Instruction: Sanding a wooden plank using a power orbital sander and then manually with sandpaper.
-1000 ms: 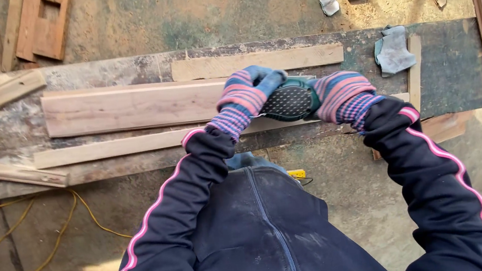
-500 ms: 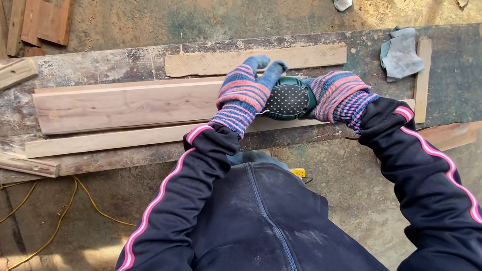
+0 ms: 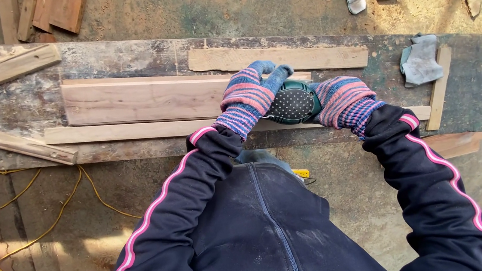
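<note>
A dark green power sander (image 3: 293, 103) with a dotted grip rests on a wide pale wooden board (image 3: 140, 100) that lies along the worn workbench (image 3: 478, 96). My left hand (image 3: 248, 92), in a striped pink and blue glove, presses on the sander's left side. My right hand (image 3: 342, 98), gloved the same way, grips its right side. A narrow wooden strip (image 3: 125, 131) lies along the board's near edge, partly hidden under my hands.
Another flat strip (image 3: 280, 57) lies behind the board. A grey rag (image 3: 421, 60) and a short stick (image 3: 439, 88) sit at the bench's right. Loose battens (image 3: 1, 71) lie at the left. Yellow cable (image 3: 40, 228) trails on the ground; crumpled scraps (image 3: 356, 1) lie beyond.
The view has shifted, so the bench and boards appear further right and lower. My hands keep their hold on the sander at about the same spot on the board.
</note>
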